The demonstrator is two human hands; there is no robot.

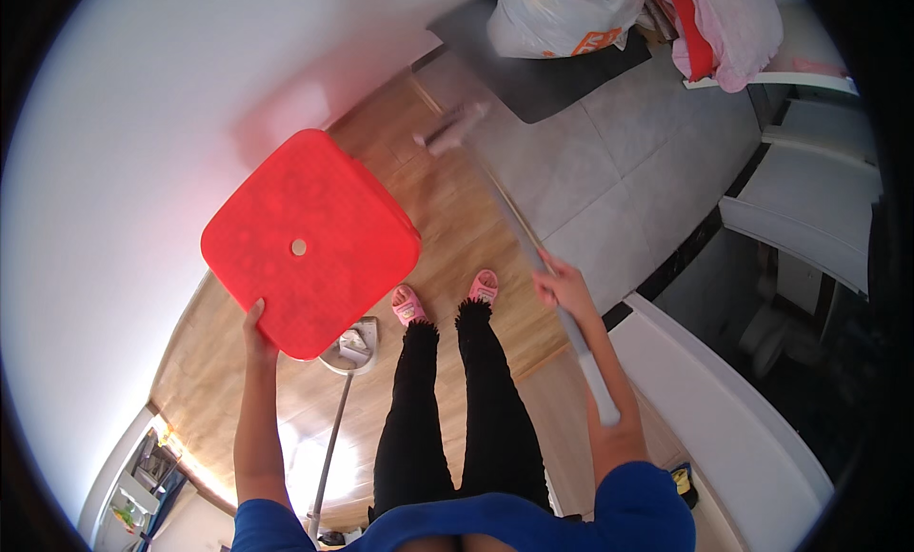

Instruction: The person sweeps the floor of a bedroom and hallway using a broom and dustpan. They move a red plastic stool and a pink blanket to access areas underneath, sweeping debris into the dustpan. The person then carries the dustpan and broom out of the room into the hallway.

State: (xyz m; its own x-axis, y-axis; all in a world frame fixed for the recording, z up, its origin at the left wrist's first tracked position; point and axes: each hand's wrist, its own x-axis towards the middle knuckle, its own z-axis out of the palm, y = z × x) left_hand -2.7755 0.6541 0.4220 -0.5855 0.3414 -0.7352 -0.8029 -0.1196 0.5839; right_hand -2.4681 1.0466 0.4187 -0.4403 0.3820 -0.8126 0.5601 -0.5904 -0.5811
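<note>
Head view, looking straight down: the wooden floor [447,228] fills the middle of the frame and gives way to grey tile [628,162] toward the upper right, while a pale wall [124,171] curves over the whole left side.

Largest among the handled things is the red plastic stool [309,243], left of centre, seen seat-on with a small round hole in its middle. It is lifted off the floor and held out from the body, which by my reading keeps the boards beneath it free. The left hand [255,325] grips the stool's lower corner, fingers wrapped under the rim and clamped on it, thumb side on top; a hold at one corner suits a light stool carried one-handed.

Next is the long mop handle [533,257], running from the lower right up toward the upper middle, where its blurred head [455,128] meets the floor near the seam of wood and tile. The right hand [562,287] closes around the handle about midway, fingers shut on it, with the white grip end lying along the forearm, a hold that lets one arm steer the pole.

Below centre stand two legs in black trousers and pink slippers [447,300]. A second pole with a round base [350,347] stands just behind the stool's lower edge. At the top of the frame a white plastic bag [557,19] sits on a dark mat [552,76].
</note>
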